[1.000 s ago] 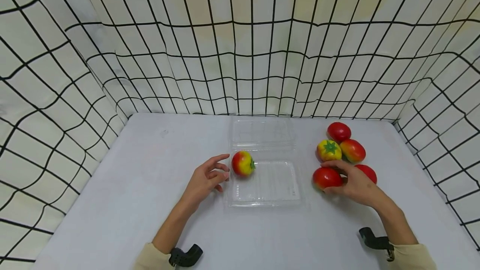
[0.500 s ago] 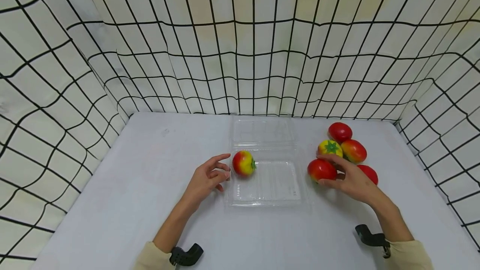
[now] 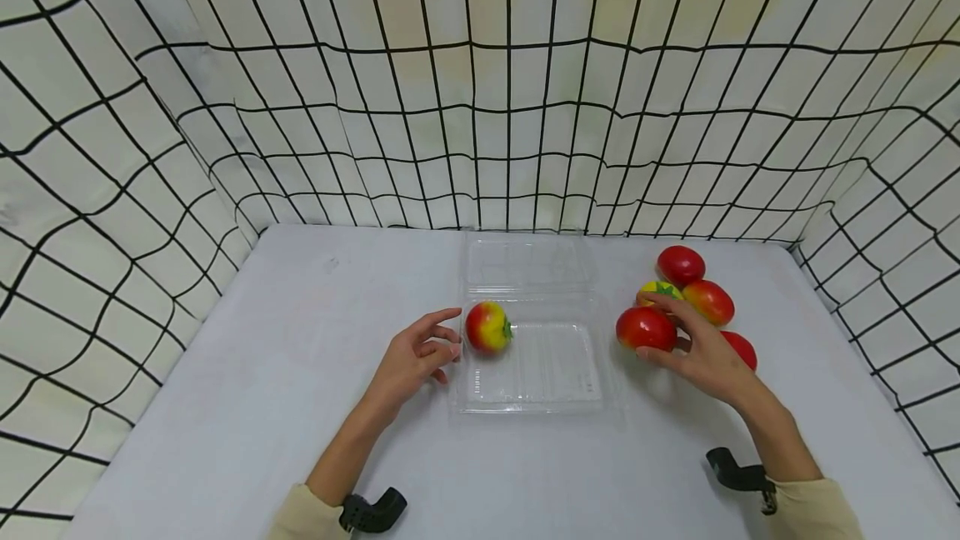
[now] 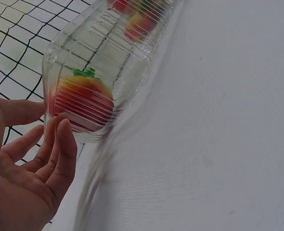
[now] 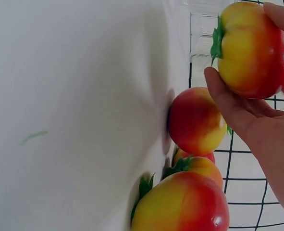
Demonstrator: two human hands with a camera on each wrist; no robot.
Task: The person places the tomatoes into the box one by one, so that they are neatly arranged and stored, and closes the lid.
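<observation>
In the head view my right hand (image 3: 697, 357) grips a red-and-yellow tomato (image 3: 646, 329) between thumb and fingers. The right wrist view shows this tomato (image 5: 252, 50) raised off the table, its green leafy top facing the table. A clear plastic clamshell box (image 3: 540, 365) lies with its lid folded back, in the middle of the table. Inside, at its left end, sits another tomato (image 3: 487, 327), leafy top to the right. My left hand (image 3: 408, 361) is at the box's left wall, loosely bent fingertips (image 4: 65, 127) right at the plastic.
Several more tomatoes (image 3: 707, 302) lie grouped on the right of the white table (image 3: 337, 273), partly behind the right hand. Black grid netting (image 3: 525, 73) stands behind the table and along both sides. Dark camera mounts (image 3: 372, 512) sit on both wrists.
My right hand has lifted the tomato and shifted it slightly left and away from me, now overlapping the green-topped yellow tomato behind. The left hand and the box keep their places.
</observation>
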